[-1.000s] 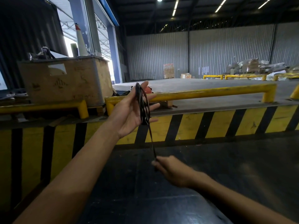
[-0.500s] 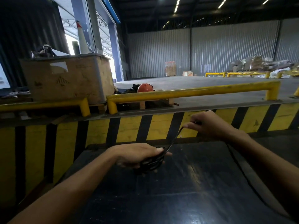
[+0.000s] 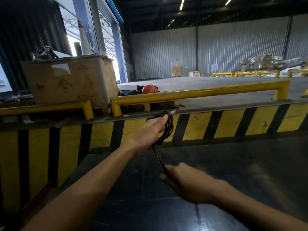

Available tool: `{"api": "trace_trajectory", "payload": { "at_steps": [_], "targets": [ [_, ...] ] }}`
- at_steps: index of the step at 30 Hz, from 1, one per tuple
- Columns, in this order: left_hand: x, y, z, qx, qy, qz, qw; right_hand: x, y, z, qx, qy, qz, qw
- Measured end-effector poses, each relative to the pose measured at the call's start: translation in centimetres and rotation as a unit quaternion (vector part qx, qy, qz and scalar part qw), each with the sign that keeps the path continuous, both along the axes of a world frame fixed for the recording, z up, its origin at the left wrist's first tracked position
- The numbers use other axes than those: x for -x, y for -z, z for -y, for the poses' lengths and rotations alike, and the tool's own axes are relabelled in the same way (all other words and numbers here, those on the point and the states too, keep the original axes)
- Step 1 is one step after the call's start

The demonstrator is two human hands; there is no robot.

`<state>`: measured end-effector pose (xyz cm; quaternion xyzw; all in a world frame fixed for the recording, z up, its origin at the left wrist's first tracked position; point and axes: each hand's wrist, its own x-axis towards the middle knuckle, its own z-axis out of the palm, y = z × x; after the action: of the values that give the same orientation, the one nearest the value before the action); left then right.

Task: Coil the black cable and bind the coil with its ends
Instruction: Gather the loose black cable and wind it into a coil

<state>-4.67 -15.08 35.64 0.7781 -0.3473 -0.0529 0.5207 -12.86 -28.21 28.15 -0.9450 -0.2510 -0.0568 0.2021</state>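
The black cable [image 3: 168, 126] is wound in several loops around my left hand [image 3: 150, 130], which is raised in front of the striped wall with fingers stretched out. One free strand runs down from the coil to my right hand [image 3: 181, 179]. That hand is lower and nearer to me, blurred, and pinches the strand's end over the dark surface [image 3: 233, 172].
A yellow and black striped wall [image 3: 250, 120] crosses the view, topped by yellow rails [image 3: 200, 93]. A brown crate [image 3: 71, 80] stands at the left and an orange hard hat [image 3: 149, 89] lies behind the rail. Open warehouse floor lies beyond.
My left hand has risen with the coil from low over the dark surface to in front of the wall. My right hand has dropped from upper right to below the coil, still holding the strand.
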Motion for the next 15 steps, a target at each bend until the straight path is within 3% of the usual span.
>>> {"api": "trace_trajectory", "payload": {
  "at_steps": [4, 6, 10, 13, 15],
  "targets": [
    [-0.6, 1.0, -2.6, -0.218, -0.012, 0.038, 0.975, -1.0, -4.0, 4.1, 0.022, 0.026, 0.051, 0.998],
    [0.0, 1.6, -3.1, -0.265, 0.004, 0.013, 0.964, -1.6, -5.9, 6.0, 0.037, 0.029, 0.087, 0.995],
    [1.7, 1.8, -2.5, -0.181, 0.107, -0.164, 0.964, -2.6, -7.2, 7.8, -0.004, 0.027, 0.165, 0.986],
    [1.9, 1.6, -2.6, -0.066, 0.227, -0.332, 0.913, -3.0, -6.7, 8.1, -0.116, 0.033, 0.206, 0.971],
    [2.0, 1.6, -2.7, 0.014, 0.31, -0.392, 0.866, -3.2, -5.7, 7.9, -0.174, 0.044, 0.2, 0.963]
  ]
}}
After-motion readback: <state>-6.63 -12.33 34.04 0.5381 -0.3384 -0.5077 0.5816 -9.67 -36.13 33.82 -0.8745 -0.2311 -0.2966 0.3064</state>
